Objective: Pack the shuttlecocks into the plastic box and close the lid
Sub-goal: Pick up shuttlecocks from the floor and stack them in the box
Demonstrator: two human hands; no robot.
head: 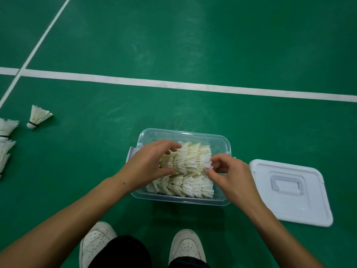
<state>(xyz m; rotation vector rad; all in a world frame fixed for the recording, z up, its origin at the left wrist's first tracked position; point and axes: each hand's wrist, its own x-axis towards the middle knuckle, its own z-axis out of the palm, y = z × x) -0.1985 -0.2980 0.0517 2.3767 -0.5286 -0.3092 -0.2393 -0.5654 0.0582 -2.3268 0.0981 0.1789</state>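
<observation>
A clear plastic box point(185, 133) stands on the green floor in front of my feet. Inside it lies a row of nested white shuttlecocks point(183, 185) along the near wall. Above that, a second nested stack of shuttlecocks point(191, 158) is held sideways over the box. My left hand point(148, 165) grips its left end with fingers curled over the top and thumb beneath. My right hand point(229, 174) pinches the feathers at its right end. The white lid point(291, 192) lies flat on the floor to the right of the box, handle up.
One loose shuttlecock point(38, 117) lies on the floor at far left, with more stacked shuttlecocks point(5, 140) at the left edge. White court lines point(173, 85) cross the floor beyond the box. My two white shoes point(96, 242) are below the box.
</observation>
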